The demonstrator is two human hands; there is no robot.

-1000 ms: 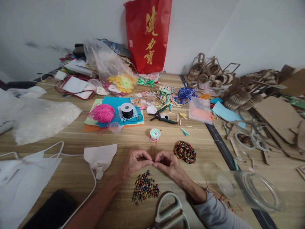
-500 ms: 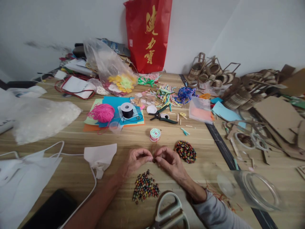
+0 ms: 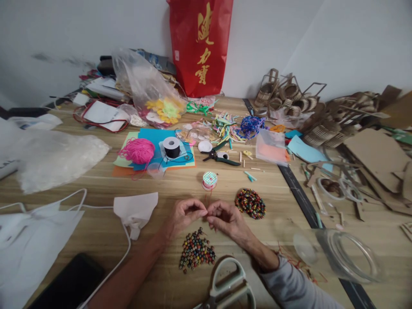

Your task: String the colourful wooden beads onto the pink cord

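Note:
My left hand (image 3: 183, 215) and my right hand (image 3: 227, 219) meet fingertip to fingertip above the wooden table (image 3: 96, 180). Both are pinched shut on a thin red thread that runs up toward a small spool (image 3: 209, 180) just beyond them. Whether a bead sits between the fingers is too small to tell. A loose heap of coloured beads (image 3: 196, 252) lies right below my hands. A second, round patch of beads (image 3: 250, 204) lies to the right of my right hand.
Large scissors (image 3: 230, 285) lie near the front edge, a clear jar (image 3: 346, 257) on its side at right. White paper (image 3: 135, 210), a white cable and a dark phone (image 3: 64, 285) sit left. Pink yarn (image 3: 140, 151), black cord spool (image 3: 171, 148), pliers (image 3: 220, 159), a red bag (image 3: 201, 43) and cardboard pieces lie beyond.
My hands stay pinched together and have shifted slightly away from me; the view tilted a little. Nothing else moved.

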